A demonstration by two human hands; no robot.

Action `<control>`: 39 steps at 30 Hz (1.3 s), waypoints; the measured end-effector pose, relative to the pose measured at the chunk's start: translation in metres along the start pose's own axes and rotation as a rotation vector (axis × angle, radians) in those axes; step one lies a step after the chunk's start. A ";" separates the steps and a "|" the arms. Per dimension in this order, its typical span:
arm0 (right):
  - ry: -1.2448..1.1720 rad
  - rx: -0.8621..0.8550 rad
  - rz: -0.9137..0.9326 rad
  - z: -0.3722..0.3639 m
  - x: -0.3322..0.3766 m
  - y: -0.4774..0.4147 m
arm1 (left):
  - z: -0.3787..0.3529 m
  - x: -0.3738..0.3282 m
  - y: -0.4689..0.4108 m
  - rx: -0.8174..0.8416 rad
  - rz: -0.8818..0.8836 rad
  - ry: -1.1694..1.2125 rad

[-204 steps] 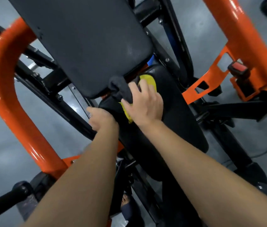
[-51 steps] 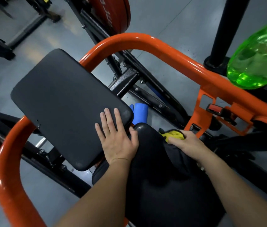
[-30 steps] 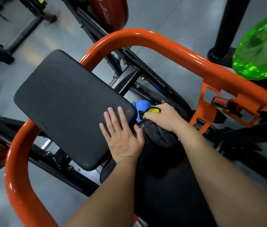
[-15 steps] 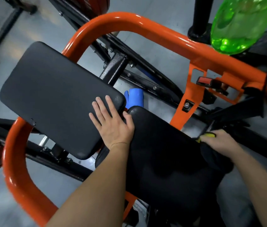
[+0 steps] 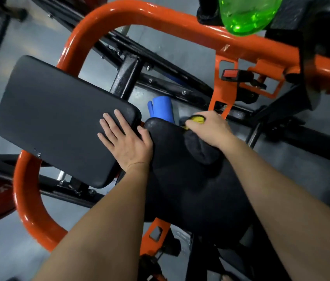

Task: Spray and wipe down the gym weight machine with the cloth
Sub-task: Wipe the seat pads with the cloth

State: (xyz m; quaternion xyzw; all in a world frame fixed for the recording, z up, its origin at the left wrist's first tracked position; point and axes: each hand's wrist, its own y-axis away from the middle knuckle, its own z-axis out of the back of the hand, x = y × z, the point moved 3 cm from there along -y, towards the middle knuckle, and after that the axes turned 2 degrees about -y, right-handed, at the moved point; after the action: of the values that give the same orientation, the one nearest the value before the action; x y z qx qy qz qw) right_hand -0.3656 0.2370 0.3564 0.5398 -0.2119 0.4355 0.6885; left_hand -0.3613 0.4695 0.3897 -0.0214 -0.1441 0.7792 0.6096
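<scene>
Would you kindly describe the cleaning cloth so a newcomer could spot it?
Start at the orange frame loop, then the black seat pad inside it. At the seat's far edge the right hand grips the cloth: fuzzy dark grey with a yellow patch, unlike the smooth pad beneath.

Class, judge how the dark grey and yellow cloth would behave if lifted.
Probably floppy: the dark grey and yellow cloth bunches in soft folds under the right hand. Likely light, as one hand holds it. Its fuzzy surface should grip rather than slip.
</scene>
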 end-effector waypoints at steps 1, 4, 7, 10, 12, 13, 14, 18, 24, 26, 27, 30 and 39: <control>-0.036 -0.026 -0.029 0.012 -0.024 0.005 | 0.000 0.000 -0.001 -0.003 -0.005 -0.004; -0.072 -0.126 -0.139 0.038 -0.086 0.028 | 0.000 0.001 -0.002 0.008 -0.003 -0.017; -0.080 -0.159 -0.305 0.057 -0.128 0.046 | 0.001 -0.001 0.000 0.026 -0.004 -0.029; -0.054 -0.167 -0.414 0.063 -0.143 0.045 | 0.004 -0.002 0.001 0.030 -0.003 -0.031; -0.006 -0.158 -0.449 0.061 -0.145 0.037 | 0.005 -0.001 -0.004 0.028 -0.007 -0.042; 0.036 -0.142 -0.447 0.059 -0.142 0.035 | 0.004 0.000 -0.002 0.039 -0.008 -0.027; 0.067 -0.147 -0.445 0.060 -0.134 0.036 | 0.003 -0.001 0.000 0.040 -0.013 -0.016; 0.152 -0.163 -0.339 0.040 -0.080 0.027 | -0.001 -0.001 -0.002 0.018 -0.028 -0.016; 0.117 -0.008 0.104 -0.030 0.066 -0.022 | 0.000 -0.001 0.001 -0.033 -0.016 -0.015; 0.126 0.032 0.234 -0.042 0.099 -0.024 | 0.000 0.000 0.000 -0.014 -0.029 -0.012; 0.142 0.048 0.279 -0.044 0.104 -0.023 | 0.000 -0.001 0.000 -0.008 -0.037 -0.008; 0.092 0.035 0.233 -0.036 0.078 -0.016 | 0.002 0.000 -0.002 -0.035 -0.048 -0.027; -0.038 -0.087 -0.192 0.045 -0.125 0.025 | 0.015 -0.019 0.002 0.089 -0.084 -0.063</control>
State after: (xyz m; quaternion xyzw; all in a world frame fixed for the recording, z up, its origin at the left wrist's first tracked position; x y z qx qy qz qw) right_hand -0.4445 0.1497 0.2901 0.5351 -0.1910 0.3477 0.7459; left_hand -0.3612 0.4480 0.4007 0.0363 -0.1289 0.7590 0.6372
